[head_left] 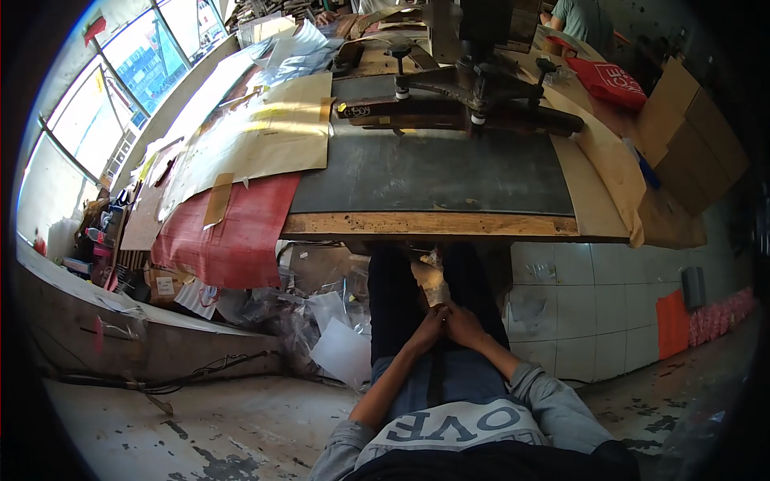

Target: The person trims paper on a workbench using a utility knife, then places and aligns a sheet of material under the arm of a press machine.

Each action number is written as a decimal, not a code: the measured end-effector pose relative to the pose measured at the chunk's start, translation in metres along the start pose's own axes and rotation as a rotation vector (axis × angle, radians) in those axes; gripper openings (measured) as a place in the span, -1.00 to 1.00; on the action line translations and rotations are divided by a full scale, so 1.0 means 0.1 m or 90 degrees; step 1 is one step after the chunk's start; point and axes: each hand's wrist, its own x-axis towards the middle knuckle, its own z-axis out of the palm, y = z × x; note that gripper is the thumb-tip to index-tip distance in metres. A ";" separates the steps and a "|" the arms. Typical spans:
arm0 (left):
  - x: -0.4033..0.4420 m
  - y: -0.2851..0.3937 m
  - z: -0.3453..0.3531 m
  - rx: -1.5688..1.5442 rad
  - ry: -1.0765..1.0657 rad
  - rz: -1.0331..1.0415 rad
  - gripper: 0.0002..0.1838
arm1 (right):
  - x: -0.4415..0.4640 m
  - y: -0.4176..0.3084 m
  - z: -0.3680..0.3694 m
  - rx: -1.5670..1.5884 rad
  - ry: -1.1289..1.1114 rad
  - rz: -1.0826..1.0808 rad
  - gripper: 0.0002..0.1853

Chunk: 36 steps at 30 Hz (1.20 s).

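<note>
My left hand (430, 325) and my right hand (463, 322) meet in my lap, touching each other between my thighs. Both look closed, with the fingers drawn together. Whatever they hold, if anything, is hidden. My dark trousers (393, 293) run under the table edge. In front of me stands the worktable, with a dark grey mat (433, 176) and a wooden front edge (433, 224). Both hands are below that edge, apart from it.
A black metal clamp frame (473, 84) stands at the table's back. Tan paper (273, 136) and a red sheet (241, 224) cover the left side. Brown paper (601, 184), a red bag (609, 84) and cardboard (682, 120) lie right. Plastic scraps (341, 349) litter the floor.
</note>
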 end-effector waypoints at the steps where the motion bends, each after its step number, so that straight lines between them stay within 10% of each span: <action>1: -0.01 -0.03 -0.01 0.034 0.013 0.032 -0.46 | 0.00 0.00 -0.01 0.017 -0.009 -0.003 -0.70; 8: -0.40 0.32 -0.15 0.463 0.006 0.185 -0.47 | 0.05 0.03 -0.24 0.226 -0.045 -0.022 -0.71; 14: -1.37 1.85 -0.41 0.424 0.148 0.428 -0.55 | 0.20 -0.28 -1.03 0.244 -0.072 -0.006 -0.74; 21: -2.02 2.51 -1.06 0.685 0.550 0.557 -0.54 | 0.73 -0.90 -1.87 0.293 -0.131 -0.101 -0.77; 24: -2.11 2.41 -1.34 0.837 0.953 0.498 -0.52 | 1.05 -1.37 -2.14 0.328 -0.090 -0.167 -0.81; 28: -1.93 2.03 -1.93 -0.132 0.928 0.608 -0.43 | 1.82 -1.93 -2.00 0.195 0.046 -0.346 -0.74; 33: -1.72 2.01 -1.84 -0.341 0.814 0.651 -0.46 | 3.08 -2.45 -1.50 -0.383 0.417 -0.340 -0.54; 36: -1.79 2.01 -1.85 -0.289 0.754 0.678 -0.52 | 3.51 -2.38 -1.36 -0.452 0.395 -0.396 -0.60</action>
